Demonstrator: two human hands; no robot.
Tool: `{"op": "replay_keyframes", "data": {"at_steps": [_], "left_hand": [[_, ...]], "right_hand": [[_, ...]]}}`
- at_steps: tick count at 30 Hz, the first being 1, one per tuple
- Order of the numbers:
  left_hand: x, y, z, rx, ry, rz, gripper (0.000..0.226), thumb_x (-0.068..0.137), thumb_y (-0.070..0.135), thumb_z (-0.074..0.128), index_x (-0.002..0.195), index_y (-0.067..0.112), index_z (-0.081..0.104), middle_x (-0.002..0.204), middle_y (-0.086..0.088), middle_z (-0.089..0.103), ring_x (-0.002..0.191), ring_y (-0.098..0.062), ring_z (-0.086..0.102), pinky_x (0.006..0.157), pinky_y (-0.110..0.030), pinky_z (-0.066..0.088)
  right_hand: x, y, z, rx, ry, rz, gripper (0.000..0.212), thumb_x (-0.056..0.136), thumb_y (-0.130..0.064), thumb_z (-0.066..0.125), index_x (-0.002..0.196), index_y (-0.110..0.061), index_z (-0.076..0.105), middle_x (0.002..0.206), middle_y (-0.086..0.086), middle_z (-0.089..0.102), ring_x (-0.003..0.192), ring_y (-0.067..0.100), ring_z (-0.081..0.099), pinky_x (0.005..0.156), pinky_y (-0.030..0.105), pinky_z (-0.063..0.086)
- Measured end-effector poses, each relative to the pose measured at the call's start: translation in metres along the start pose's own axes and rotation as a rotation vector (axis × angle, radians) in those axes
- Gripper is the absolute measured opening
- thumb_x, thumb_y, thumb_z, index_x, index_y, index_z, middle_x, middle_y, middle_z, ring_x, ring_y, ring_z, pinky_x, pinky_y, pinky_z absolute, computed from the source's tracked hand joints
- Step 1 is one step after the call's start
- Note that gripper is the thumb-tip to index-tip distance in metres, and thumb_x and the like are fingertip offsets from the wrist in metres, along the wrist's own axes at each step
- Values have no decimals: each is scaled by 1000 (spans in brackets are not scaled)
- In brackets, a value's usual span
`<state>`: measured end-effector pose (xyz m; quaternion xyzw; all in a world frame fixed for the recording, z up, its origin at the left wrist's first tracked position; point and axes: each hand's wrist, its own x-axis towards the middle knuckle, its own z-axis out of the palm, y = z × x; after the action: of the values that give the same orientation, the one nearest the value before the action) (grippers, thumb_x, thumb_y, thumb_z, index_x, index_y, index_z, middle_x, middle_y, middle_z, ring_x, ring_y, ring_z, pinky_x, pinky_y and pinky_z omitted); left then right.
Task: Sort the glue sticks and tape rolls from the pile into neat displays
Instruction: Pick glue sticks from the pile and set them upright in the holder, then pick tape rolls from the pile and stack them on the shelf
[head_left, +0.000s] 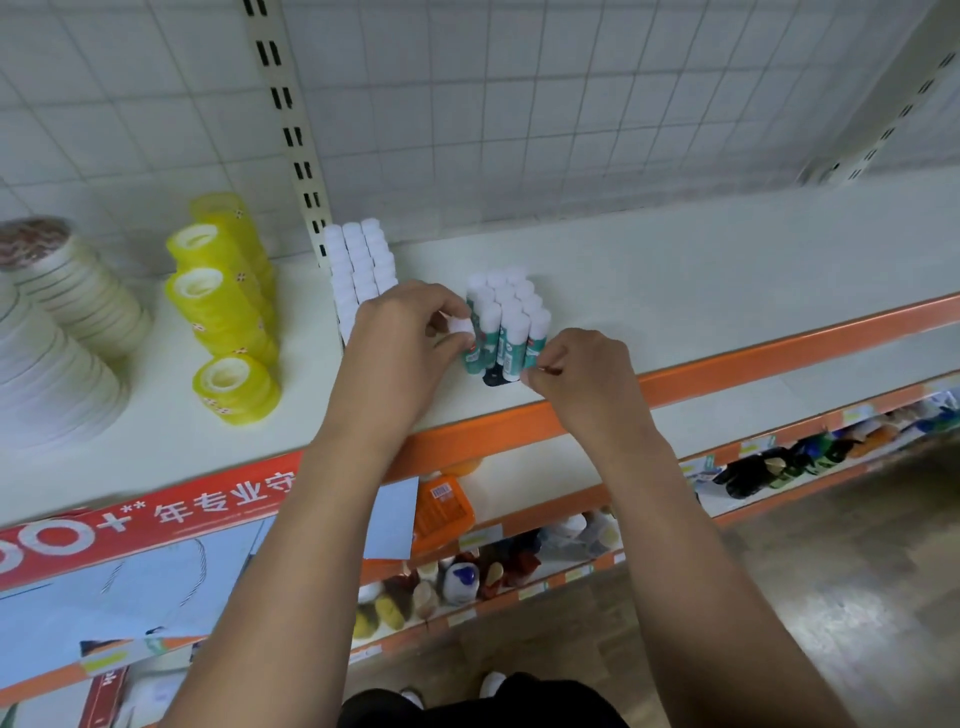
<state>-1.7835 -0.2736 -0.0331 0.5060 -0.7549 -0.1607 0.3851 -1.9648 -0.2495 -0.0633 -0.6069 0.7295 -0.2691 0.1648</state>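
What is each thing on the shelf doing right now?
Glue stick block: upright, packed together.
Left hand: pinching one glue stick by its white cap.
Right hand: fingers curled at the block's front-right corner.
Yellow tape rolls: stacked in piles.
Clear tape rolls: stacked.

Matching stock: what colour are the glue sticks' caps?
White glue stick caps; head view shows them best.

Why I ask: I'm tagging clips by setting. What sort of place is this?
Probably a stationery shop: orange-edged display shelf, slotted upright, glue sticks and yellow tape rolls in bulk, price labels below.
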Motion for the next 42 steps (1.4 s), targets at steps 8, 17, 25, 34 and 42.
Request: {"op": "replay_keyframes", "data": {"at_steps": [8, 17, 25, 34, 42], "left_hand": [[2, 13, 25, 35, 8, 90, 18, 79, 6, 76, 96, 10, 73, 94, -1, 65, 79, -12, 58, 80, -23, 48], [-7, 11, 49, 53, 111, 69, 13, 81, 3, 74, 94, 2, 74, 101, -6, 65, 89, -19, 65, 82, -34, 53], [-13, 11, 61, 15, 186, 24, 15, 83, -1, 70, 98, 1, 70, 105, -8, 64, 100, -19, 64, 87, -36, 54], [-26, 14, 55, 27, 194, -160, 34, 86, 15, 70, 116, 20, 55, 115, 5, 61, 85, -6, 62, 74, -22, 51], [-72, -10, -29, 181, 152, -168, 12, 90, 18, 60, 98, 24, 67, 96, 10, 67, 79, -13, 63, 70, -39, 53]], "right_hand": [[15, 5, 3, -77, -21, -50, 15, 88, -18, 68, 84, -6, 62, 86, 10, 68, 79, 27, 60, 68, 31, 43], [17, 15, 4, -38, -15, -114, 17, 89, -19, 66, 88, -1, 68, 87, 12, 70, 84, 29, 64, 76, 39, 51], [21, 11, 9, -30, -6, -116, 26, 88, -14, 64, 67, -13, 48, 76, 12, 65, 68, 26, 53, 60, 31, 36], [-8, 16, -6, 44, 14, -123, 19, 87, -22, 70, 98, -7, 70, 91, 7, 71, 84, 22, 67, 77, 36, 54], [-43, -68, 23, 92, -201, -411, 13, 90, -14, 61, 97, -15, 72, 88, 2, 72, 82, 20, 67, 75, 39, 55]]}}
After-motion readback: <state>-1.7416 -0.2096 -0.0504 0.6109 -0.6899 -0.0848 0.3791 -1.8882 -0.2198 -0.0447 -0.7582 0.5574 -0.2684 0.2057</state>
